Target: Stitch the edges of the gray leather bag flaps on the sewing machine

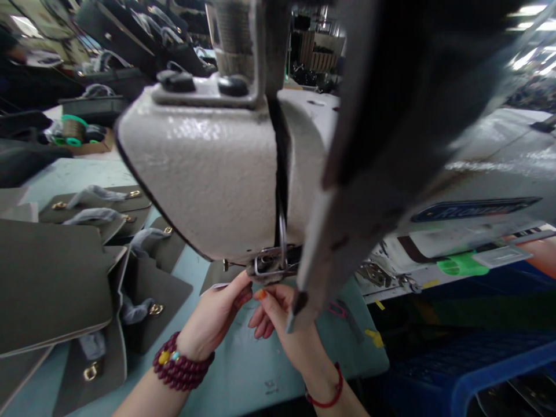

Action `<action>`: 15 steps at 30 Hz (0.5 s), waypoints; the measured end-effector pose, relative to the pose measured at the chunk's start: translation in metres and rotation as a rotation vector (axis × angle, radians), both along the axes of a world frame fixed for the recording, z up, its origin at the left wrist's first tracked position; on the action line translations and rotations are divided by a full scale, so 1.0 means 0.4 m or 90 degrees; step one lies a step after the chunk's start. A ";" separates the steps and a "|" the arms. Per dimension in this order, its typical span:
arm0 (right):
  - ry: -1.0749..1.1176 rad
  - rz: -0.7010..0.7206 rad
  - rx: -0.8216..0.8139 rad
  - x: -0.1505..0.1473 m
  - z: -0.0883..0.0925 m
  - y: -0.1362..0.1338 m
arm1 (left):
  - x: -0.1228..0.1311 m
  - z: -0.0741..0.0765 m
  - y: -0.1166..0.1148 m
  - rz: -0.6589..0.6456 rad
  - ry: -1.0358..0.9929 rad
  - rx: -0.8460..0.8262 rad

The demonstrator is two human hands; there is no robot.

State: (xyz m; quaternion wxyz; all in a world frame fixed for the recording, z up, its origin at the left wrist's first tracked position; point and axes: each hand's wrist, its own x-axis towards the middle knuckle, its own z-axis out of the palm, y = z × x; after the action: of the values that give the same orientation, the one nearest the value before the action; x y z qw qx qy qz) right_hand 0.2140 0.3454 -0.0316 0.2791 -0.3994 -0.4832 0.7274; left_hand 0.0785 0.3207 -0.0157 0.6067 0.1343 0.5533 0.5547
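A large cream sewing machine head (208,168) fills the middle of the view, with a metal presser-foot assembly (271,265) under it. My left hand (215,315), with a dark red bead bracelet on the wrist, reaches up to that metal part, fingers pinched around something small and pale. My right hand (278,315), a red cord on its wrist, has its fingers curled close beside the left, touching the same spot. A dark strap (282,174) hangs down the machine's front. A big dark leather piece (391,133) drapes over the machine and hides part of my right hand.
Several olive-grey leather bag panels (56,278) with gold rings lie on the pale blue table (243,370) at left. Thread spools (73,130) sit in a box at far left. A blue plastic crate (478,359) stands low on the right.
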 end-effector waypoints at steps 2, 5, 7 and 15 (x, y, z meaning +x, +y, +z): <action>-0.008 0.000 -0.008 0.002 0.001 -0.005 | -0.003 -0.013 0.002 0.010 0.003 0.008; -0.013 -0.001 -0.026 0.003 0.006 -0.011 | -0.005 -0.032 0.002 0.027 0.015 0.011; -0.005 -0.004 -0.038 0.004 0.008 -0.014 | 0.000 -0.037 0.001 0.043 0.027 0.004; 0.016 0.002 -0.028 0.026 0.000 -0.027 | 0.052 -0.030 -0.004 0.157 0.133 0.002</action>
State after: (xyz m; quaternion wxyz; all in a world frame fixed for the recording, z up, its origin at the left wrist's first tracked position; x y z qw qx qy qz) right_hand 0.2245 0.3345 -0.0316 0.2752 -0.3950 -0.4643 0.7434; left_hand 0.0993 0.3191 -0.0277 0.4728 0.1234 0.6248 0.6089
